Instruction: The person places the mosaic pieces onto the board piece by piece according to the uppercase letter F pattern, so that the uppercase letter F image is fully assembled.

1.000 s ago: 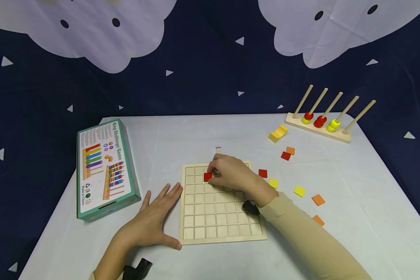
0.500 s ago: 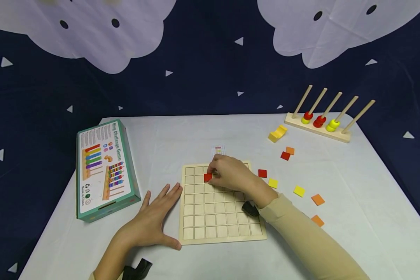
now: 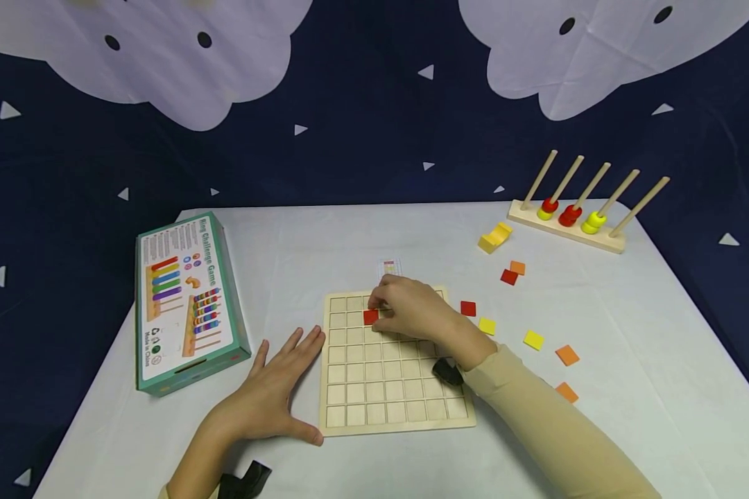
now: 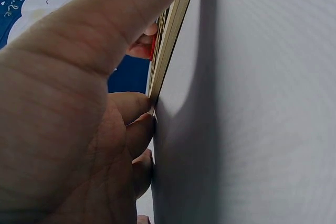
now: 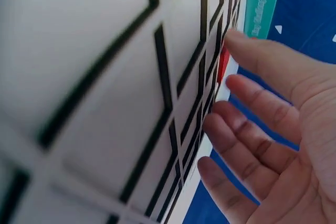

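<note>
A light wooden board (image 3: 356, 374) with a grid of square cells lies on the table. One red square tile (image 3: 371, 317) lies in its upper part. The right hand (image 3: 415, 308) is over the board, thumb and index finger on either side of this tile. In the right wrist view, the red tile (image 5: 223, 65) shows between the parted thumb and index fingertips, the other fingers loosely bent. The left hand (image 3: 274, 395) lies spread at the board's left side, its fingertips and thumb at the edge. The left wrist view shows these fingertips (image 4: 140, 135) along the board's rim (image 4: 173, 30).
Loose red (image 3: 468, 308), yellow (image 3: 534, 340) and orange tiles (image 3: 567, 355) lie right of the board. A small printed card (image 3: 390, 267) is behind it. A green game box (image 3: 187, 298) stands left; a yellow block (image 3: 495, 238) and peg stand (image 3: 568, 229) are back right.
The red tile has shifted slightly toward the person on the board, and the right thumb and index finger have parted a little. The left hand has stayed in place.
</note>
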The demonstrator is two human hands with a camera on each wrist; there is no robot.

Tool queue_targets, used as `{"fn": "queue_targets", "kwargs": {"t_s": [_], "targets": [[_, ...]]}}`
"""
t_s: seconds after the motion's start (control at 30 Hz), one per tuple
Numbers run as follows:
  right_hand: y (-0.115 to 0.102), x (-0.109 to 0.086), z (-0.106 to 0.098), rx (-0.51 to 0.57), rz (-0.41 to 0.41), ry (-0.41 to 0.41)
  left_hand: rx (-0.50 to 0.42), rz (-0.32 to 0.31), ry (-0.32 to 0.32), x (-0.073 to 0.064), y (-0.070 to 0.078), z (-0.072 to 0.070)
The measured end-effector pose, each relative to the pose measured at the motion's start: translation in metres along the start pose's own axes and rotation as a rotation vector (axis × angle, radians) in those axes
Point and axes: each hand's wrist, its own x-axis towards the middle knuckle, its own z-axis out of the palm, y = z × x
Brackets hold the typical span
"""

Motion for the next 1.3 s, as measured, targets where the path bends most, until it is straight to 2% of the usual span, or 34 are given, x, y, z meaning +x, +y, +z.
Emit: {"fn": "queue_targets", "kwargs": {"t_s": [0.17, 0.3, 0.47, 0.7, 1.0, 1.3], "targets": [[0.007, -0.006, -0.008, 0.106, -0.001, -0.009, 0.001, -0.001, 0.0, 0.0, 0.0, 0.0], [0.022, -0.017, -0.019, 0.145, -0.016, 0.02, 0.002, -0.005, -0.002, -0.001, 0.001, -0.001], [0.045, -0.035, -0.035, 0.148, 0.015, 0.053, 0.008, -0.005, -0.002, -0.001, 0.001, -0.001], [0.075, -0.056, -0.047, 0.134, 0.091, 0.028, 0.008, -0.004, 0.002, -0.002, 0.0, -0.001], [0.096, -0.077, -0.051, 0.155, 0.188, 0.006, 0.002, -0.003, -0.004, -0.001, 0.0, 0.001], [0.109, -0.09, -0.052, 0.16, 0.199, 0.027, 0.002, -0.006, -0.008, 0.0, 0.001, 0.001]]}}
